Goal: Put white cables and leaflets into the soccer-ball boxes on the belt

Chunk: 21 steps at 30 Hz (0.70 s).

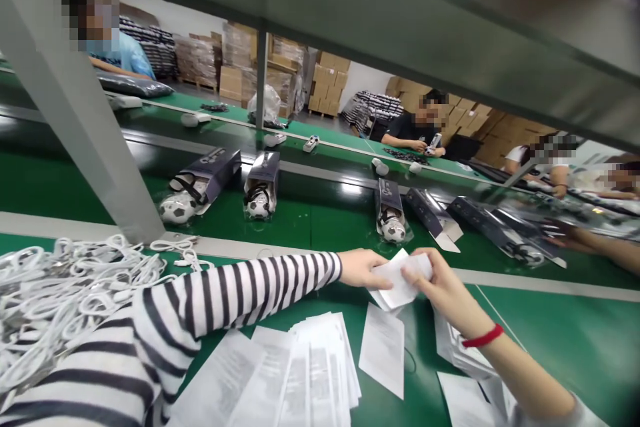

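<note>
In front of me, both hands meet on a folded white paper sheet (397, 288). My left hand (361, 268), coming out of a striped sleeve, pinches its left side. My right hand (440, 283), with a red band at the wrist, grips the upper right part. Below them, a single printed sheet (383, 352) lies on the green surface. A fanned stack of printed sheets (320, 367) spreads to its left, and another paper pile (467, 350) sits partly hidden under my right forearm.
White cables (85, 300) are heaped at the left. Open dark boxes with football-patterned items (260, 203) lie along the green conveyor (325, 227). A slanted grey post (95, 107) and an overhead shelf (350, 7) frame the view. Another person's hand (565, 233) reaches in at right; people sit across.
</note>
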Each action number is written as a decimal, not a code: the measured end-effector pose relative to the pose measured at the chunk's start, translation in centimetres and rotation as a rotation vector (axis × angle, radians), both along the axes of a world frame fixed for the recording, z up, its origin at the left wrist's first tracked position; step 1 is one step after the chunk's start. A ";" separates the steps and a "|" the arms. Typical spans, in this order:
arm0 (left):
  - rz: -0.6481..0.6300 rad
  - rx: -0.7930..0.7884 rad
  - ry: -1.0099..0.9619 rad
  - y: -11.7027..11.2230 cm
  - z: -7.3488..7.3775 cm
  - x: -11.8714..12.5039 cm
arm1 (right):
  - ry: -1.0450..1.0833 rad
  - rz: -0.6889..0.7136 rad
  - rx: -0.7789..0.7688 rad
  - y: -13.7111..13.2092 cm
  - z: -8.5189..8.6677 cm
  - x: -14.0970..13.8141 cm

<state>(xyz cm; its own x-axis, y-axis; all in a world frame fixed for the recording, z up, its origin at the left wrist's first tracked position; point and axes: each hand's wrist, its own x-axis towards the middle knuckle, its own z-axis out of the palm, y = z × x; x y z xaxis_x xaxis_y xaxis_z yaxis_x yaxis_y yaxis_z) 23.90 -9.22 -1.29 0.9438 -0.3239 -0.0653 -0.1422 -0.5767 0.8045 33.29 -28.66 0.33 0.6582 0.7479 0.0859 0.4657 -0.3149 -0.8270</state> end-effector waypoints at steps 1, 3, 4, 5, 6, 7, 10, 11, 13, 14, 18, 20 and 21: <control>0.064 0.059 -0.030 0.1 -0.2 -0.3 | 0.081 0.070 -0.003 0.1 0.2 0.2; 0.169 0.153 -0.100 0.5 -0.2 -0.7 | 0.206 0.201 -0.034 0.3 1.1 0.7; 0.219 0.173 -0.132 0.7 -0.1 -0.8 | 0.241 0.239 -0.061 0.3 1.7 0.9; 0.272 0.175 -0.156 0.9 0.2 -0.9 | 0.257 0.255 -0.090 0.3 2.3 1.1; 0.318 0.162 -0.172 1.0 0.4 -1.0 | 0.265 0.255 -0.113 0.4 2.8 1.3; 0.350 0.136 -0.183 1.0 0.6 -1.0 | 0.265 0.250 -0.130 0.5 3.3 1.4; 0.351 0.016 -0.215 0.8 0.7 -1.1 | 0.268 0.284 -0.166 0.7 3.8 2.0; 0.329 -0.040 -0.221 0.8 0.5 -1.2 | 0.255 0.309 -0.186 0.8 3.7 2.6; 0.303 -0.164 -0.215 0.9 -0.5 -1.2 | 0.120 0.301 -0.232 0.9 3.4 4.5; 0.315 -0.204 -0.210 1.0 -1.3 -1.3 | -0.021 0.237 -0.249 0.9 3.3 5.9; 0.422 -0.084 -0.226 1.9 -4.6 -1.9 | -0.794 -0.227 -0.373 1.8 2.4 12.1; 0.399 0.064 -0.279 2.2 -5.8 -2.3 | -1.007 -0.250 -0.551 2.9 1.6 14.2; 0.371 0.126 -0.309 2.3 -6.2 -2.4 | -1.049 -0.205 -0.643 3.5 1.1 14.9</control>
